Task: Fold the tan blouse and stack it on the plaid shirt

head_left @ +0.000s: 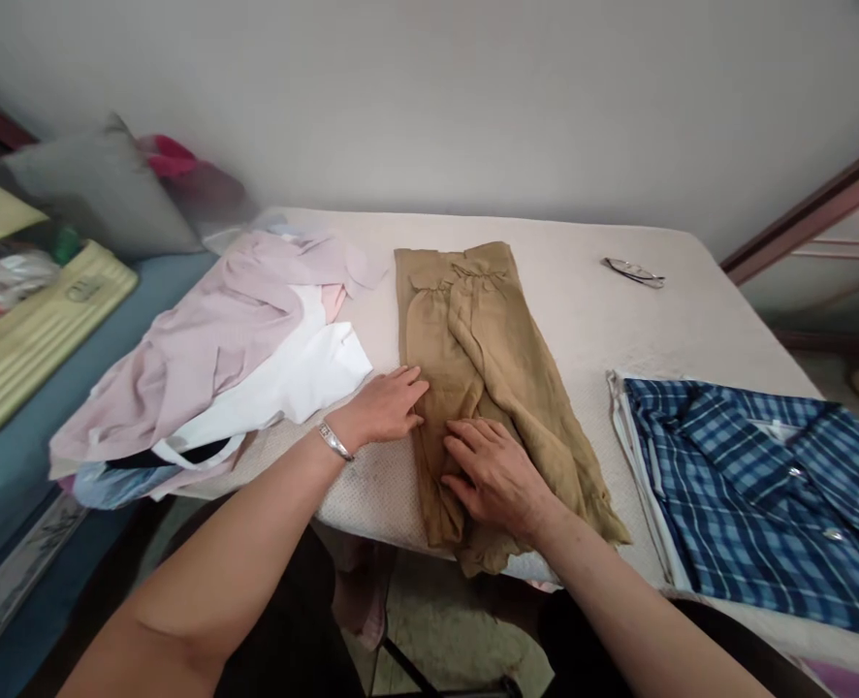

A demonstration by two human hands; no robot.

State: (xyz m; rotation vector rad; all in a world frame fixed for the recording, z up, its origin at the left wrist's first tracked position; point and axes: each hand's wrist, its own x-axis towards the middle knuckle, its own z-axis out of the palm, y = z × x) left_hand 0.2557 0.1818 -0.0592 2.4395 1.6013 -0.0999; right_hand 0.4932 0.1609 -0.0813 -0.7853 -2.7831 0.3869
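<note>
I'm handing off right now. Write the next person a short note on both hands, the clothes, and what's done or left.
Left hand: flat and open on the left edge of the tan garment.
Right hand: flat and open on its lower middle.
Tan garment lies lengthwise on the padded table, narrowed, hem hanging over the near edge.
Done: blue plaid shirt folded at the right.
Left: tan garment still long; pink and white pile unfolded at the left.
</note>
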